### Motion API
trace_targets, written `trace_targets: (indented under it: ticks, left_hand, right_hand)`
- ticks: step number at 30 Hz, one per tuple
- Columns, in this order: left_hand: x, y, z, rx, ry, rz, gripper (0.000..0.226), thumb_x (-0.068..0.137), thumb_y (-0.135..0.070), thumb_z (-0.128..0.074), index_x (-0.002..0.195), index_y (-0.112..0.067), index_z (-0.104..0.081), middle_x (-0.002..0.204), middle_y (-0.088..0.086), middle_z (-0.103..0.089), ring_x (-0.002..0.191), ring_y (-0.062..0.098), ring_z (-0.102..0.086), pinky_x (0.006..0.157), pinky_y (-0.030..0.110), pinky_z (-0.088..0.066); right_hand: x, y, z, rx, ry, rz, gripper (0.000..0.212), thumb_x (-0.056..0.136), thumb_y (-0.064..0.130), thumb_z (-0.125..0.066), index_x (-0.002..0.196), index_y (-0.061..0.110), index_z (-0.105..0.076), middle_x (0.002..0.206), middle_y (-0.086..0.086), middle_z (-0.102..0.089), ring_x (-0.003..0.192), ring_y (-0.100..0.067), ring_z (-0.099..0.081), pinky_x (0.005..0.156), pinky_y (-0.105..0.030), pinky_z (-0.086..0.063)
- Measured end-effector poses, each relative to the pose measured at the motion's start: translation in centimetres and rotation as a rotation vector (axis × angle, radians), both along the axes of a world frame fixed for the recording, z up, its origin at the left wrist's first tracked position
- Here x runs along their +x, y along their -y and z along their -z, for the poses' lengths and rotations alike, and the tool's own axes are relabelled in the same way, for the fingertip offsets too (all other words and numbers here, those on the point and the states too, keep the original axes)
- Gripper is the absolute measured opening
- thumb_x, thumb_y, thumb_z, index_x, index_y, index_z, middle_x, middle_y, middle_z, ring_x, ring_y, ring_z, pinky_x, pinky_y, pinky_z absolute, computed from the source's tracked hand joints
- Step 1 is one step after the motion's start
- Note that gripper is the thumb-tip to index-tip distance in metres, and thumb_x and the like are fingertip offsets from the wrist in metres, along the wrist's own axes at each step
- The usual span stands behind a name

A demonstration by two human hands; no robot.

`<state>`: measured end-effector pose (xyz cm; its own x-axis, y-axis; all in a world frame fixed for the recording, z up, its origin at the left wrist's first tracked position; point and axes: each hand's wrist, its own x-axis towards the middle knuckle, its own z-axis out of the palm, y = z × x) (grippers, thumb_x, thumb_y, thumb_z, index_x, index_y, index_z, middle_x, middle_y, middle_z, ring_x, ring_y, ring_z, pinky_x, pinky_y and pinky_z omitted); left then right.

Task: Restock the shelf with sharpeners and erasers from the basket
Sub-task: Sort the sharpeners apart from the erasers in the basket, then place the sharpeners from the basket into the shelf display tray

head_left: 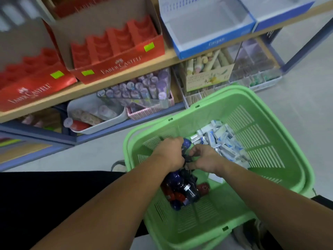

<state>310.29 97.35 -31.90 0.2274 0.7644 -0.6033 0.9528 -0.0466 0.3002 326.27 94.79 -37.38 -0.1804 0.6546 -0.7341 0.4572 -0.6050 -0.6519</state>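
A green plastic basket [293, 159], rectangular with rounded corners and slatted walls, is set on the pale floor in front of a shelf [90, 88] edged in light wood. Small block-shaped erasers [221, 139] in glossy white-and-blue wrappers are heaped in the basket's far right corner. A cluster of glossy, rounded sharpeners [182, 190] in dark blue and red is gathered against its near left side. Both hands are reached down into the basket, close together above the sharpeners. The left hand [169, 152] is curled tightly, and several dark blue sharpeners are gripped in it. The fingers of the right hand [203, 157] are bent inward, and a dark sharpener is pinched between thumb and fingertips just beside the left hand. On the shelf above, a red cardboard display box [117, 56] with stepped compartments and a yellow-green sticker is seen, with a blue-and-white carton [207, 44] just beside it. On the lower level, trays of purple tubes [144, 85] are kept.
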Motion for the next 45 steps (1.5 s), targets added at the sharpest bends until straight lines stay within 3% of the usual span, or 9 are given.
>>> trace_targets:
  ticks: [4,11,17,20,23,29,38,41,45]
  left_hand:
    - [0.7,-0.1,-3.9,0.027,0.021,-0.015,0.034,0.081,-0.018,-0.071,0.113,-0.019,-0.059,0.108,0.005,-0.064,0.097,0.027,-0.063,0.078,0.036,-0.053]
    - [-3.3,0.2,-12.4,0.025,0.334,-0.232,0.041,0.085,-0.022,-0.077,0.122,-0.027,-0.061,0.094,-0.003,-0.061,0.078,0.015,-0.062,0.064,0.026,-0.051]
    - [-5.9,1.4,-18.6,-0.008,0.715,-0.425,0.041,0.083,-0.010,-0.082,0.117,-0.022,-0.064,0.102,0.014,-0.071,0.084,0.028,-0.076,0.078,0.044,-0.065]
    - [-6.5,2.0,-21.8,-0.014,0.879,-0.449,0.032,0.089,-0.005,-0.077,0.113,-0.022,-0.063,0.105,0.010,-0.071,0.085,0.024,-0.075,0.080,0.040,-0.064]
    - [-7.1,2.3,-24.4,0.026,0.985,-0.460,0.029,0.088,-0.001,-0.076,0.112,-0.015,-0.065,0.104,0.012,-0.072,0.082,0.022,-0.073,0.081,0.044,-0.064]
    - [-9.3,1.4,-28.6,0.135,0.913,-0.498,0.028,0.087,-0.003,-0.078,0.111,-0.013,-0.066,0.098,0.013,-0.077,0.080,0.027,-0.077,0.075,0.043,-0.065]
    - [-15.7,-3.5,-29.9,0.246,0.807,-0.811,0.028,0.082,-0.005,-0.084,0.105,-0.011,-0.069,0.086,0.013,-0.078,0.072,0.025,-0.076,0.069,0.034,-0.065]
    - [-16.6,-4.9,-29.3,0.220,0.852,-0.858,0.028,0.083,-0.003,-0.082,0.106,-0.010,-0.069,0.086,0.011,-0.079,0.071,0.021,-0.076,0.063,0.026,-0.062]
    - [-18.0,-6.2,-28.3,0.206,0.863,-0.887,0.028,0.086,-0.006,-0.081,0.109,-0.015,-0.069,0.093,0.011,-0.079,0.082,0.027,-0.078,0.077,0.036,-0.065]
  right_hand:
    - [-0.3,-0.2,-3.5,-0.032,-0.079,0.080,0.040,0.072,-0.006,-0.084,0.098,0.009,-0.057,0.076,-0.005,-0.066,0.063,-0.015,-0.061,0.059,-0.026,-0.053]
    - [-0.2,-2.6,-14.6,-0.003,-0.273,0.153,0.032,0.088,-0.010,-0.069,0.109,0.011,-0.057,0.108,-0.012,-0.075,0.096,-0.026,-0.074,0.081,-0.040,-0.062]
    - [-0.2,-2.9,-24.1,-0.047,-0.481,0.123,0.039,0.098,-0.014,-0.048,0.128,0.009,-0.057,0.128,-0.014,-0.067,0.119,-0.037,-0.065,0.087,-0.068,-0.054]
    - [-0.4,-2.7,-28.0,-0.035,-0.593,0.110,0.045,0.096,-0.019,-0.043,0.127,0.009,-0.058,0.123,-0.013,-0.066,0.115,-0.032,-0.066,0.090,-0.071,-0.051]
    - [-0.9,-2.7,-31.0,0.011,-0.650,0.074,0.048,0.088,-0.018,-0.055,0.125,0.011,-0.060,0.117,-0.013,-0.065,0.109,-0.033,-0.063,0.087,-0.063,-0.055]
    - [-4.4,-4.2,-33.4,0.242,-0.529,0.089,0.023,0.094,-0.003,-0.063,0.114,0.009,-0.059,0.097,-0.014,-0.072,0.092,-0.033,-0.070,0.083,-0.054,-0.060]
    - [-10.2,-9.4,-32.4,0.231,-0.621,0.141,0.039,0.088,-0.009,-0.066,0.126,-0.001,-0.061,0.112,-0.023,-0.074,0.096,-0.031,-0.073,0.073,-0.031,-0.063]
    - [-11.0,-11.2,-31.4,0.235,-0.582,0.152,0.035,0.090,-0.004,-0.068,0.125,0.002,-0.063,0.112,-0.023,-0.074,0.092,-0.030,-0.073,0.069,-0.031,-0.063]
    - [-12.8,-12.7,-31.3,0.294,-0.461,0.077,0.022,0.099,0.003,-0.059,0.118,0.011,-0.068,0.116,-0.018,-0.072,0.100,-0.032,-0.075,0.080,-0.044,-0.063]
